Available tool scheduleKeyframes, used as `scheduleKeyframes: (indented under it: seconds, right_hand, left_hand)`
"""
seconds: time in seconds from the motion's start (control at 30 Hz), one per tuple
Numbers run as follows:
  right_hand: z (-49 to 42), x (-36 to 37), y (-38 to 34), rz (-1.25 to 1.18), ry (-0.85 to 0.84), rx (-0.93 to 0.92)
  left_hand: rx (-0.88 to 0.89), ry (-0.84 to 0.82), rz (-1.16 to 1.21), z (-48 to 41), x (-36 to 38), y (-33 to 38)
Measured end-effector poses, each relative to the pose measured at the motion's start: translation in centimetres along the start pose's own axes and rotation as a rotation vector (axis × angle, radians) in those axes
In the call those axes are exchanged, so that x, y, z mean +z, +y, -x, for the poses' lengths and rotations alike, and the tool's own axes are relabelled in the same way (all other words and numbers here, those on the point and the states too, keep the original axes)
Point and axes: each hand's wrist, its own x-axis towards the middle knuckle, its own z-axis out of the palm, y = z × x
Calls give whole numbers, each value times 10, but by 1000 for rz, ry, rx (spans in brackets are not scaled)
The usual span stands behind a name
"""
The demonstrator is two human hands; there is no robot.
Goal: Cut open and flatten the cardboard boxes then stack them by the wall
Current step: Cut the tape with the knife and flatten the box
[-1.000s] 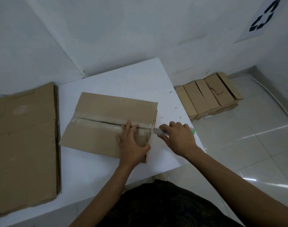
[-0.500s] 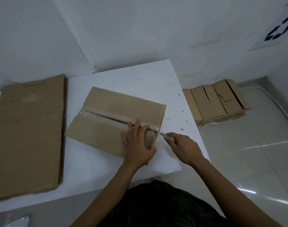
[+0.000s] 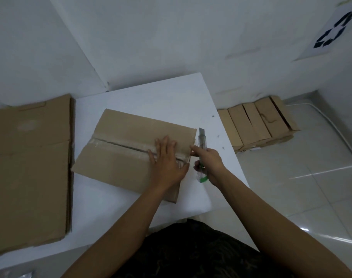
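A person at a white square table (image 3: 151,93), centre frame, works on a brown cardboard box (image 3: 131,133) lying flat with a strip of clear tape (image 3: 121,146) along its middle seam. The left hand (image 3: 168,163) presses flat on the tape near the box's right end, fingers straight and slightly spread. The right hand (image 3: 210,163), fingers curled round a clear-and-green utility knife (image 3: 202,137), holds it just beside the box's right edge with the blade pointing up the frame. A large flattened brown cardboard sheet (image 3: 30,167) lies at the left of the frame. At right, a stack of flattened brown boxes (image 3: 257,123) rests on the floor against the wall, below a recycling sign (image 3: 331,31) at upper right.
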Motion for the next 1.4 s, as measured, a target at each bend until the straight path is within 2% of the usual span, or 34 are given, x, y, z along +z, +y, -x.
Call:
scheduleKeyframes:
  seconds: [0.2, 0.43, 0.67, 0.93, 1.03, 1.17, 1.27, 1.4]
  right_hand:
    - [-11, 4, -7, 143, -29, -6]
    - [-10, 10, -11, 100, -71, -15]
    - [-14, 18, -9, 123, -7, -79]
    - [9, 25, 6, 113, 170, -121]
    - [27, 25, 24, 174, 337, -111]
    - [57, 28, 64, 197, 306, 86]
    - [79, 42, 84, 77, 354, 181]
    - [95, 77, 92, -111, 357, 217]
  left_hand:
    - [-9, 39, 66, 3, 6, -4]
    - [-26, 100, 95, 3, 6, 1]
    - [14, 280, 11, 5, -33, -56]
    - [-150, -13, -198, -35, -120, -161]
    - [-60, -152, -308, -66, -145, -183]
    - [164, -316, -451, -108, -157, -186]
    - [178, -332, -403, -125, -166, -183]
    - [26, -224, -440, -123, -165, -176]
